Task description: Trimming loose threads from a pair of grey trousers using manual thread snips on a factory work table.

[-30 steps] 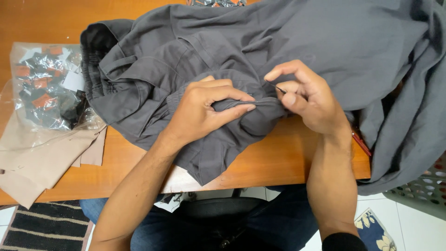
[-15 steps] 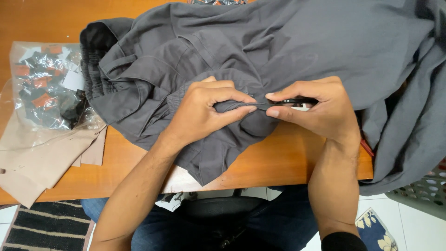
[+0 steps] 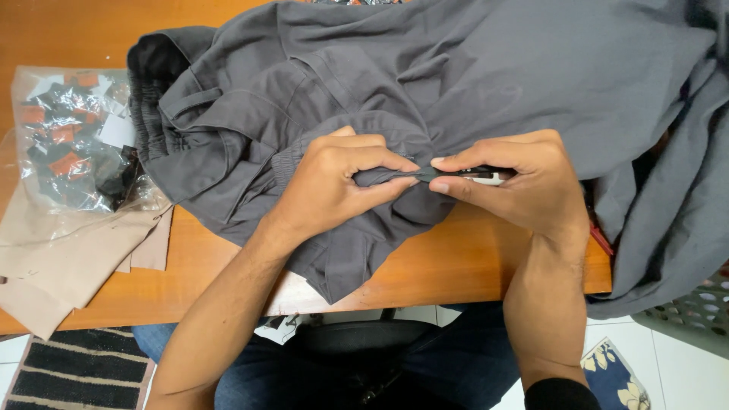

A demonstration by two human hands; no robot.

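A large grey garment with an elastic waistband lies bunched across the wooden table. My left hand pinches a fold of the grey fabric at its lower middle. My right hand holds a small black and white tool between thumb and fingers, its tip against the same fold, right beside my left fingertips. Most of the tool is hidden inside my hand.
A clear plastic bag of small black and orange packets lies at the left. Beige cloth pieces hang over the table's front left edge. A grey perforated basket stands low on the right. A striped mat lies on the floor.
My right hand has turned from a raised pinch to a flat grip on the small tool and brought its tip to the fold. My left hand kept its hold.
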